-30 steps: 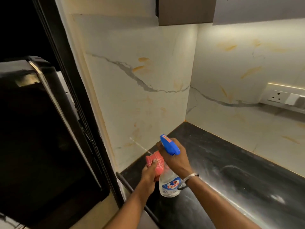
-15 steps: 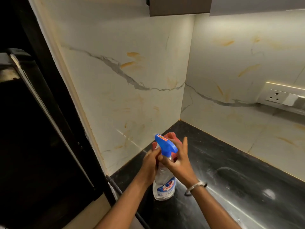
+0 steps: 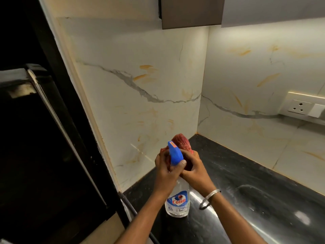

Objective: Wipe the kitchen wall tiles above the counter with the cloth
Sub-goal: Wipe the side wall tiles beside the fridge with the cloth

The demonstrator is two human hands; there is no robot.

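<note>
The cream marble-look wall tiles (image 3: 140, 106) meet in a corner above the black counter (image 3: 249, 187). A clear spray bottle (image 3: 177, 203) with a blue trigger head (image 3: 175, 155) is upright with its base at the counter's front left. My left hand (image 3: 164, 170) grips its neck, thumb across the blue head. My right hand (image 3: 196, 172), a metal bangle on its wrist, holds a bunched red cloth (image 3: 182, 143) just behind the bottle's head. The two hands touch each other.
A dark appliance (image 3: 35, 138) and a black frame stand close on the left. A socket plate (image 3: 299, 107) sits on the right wall. Upper cabinets (image 3: 191, 13) hang over the corner. Pale smears mark the counter.
The cloth has passed from my left hand to my right, and the bottle from my right hand to my left. The bottle now stands lower, at the counter.
</note>
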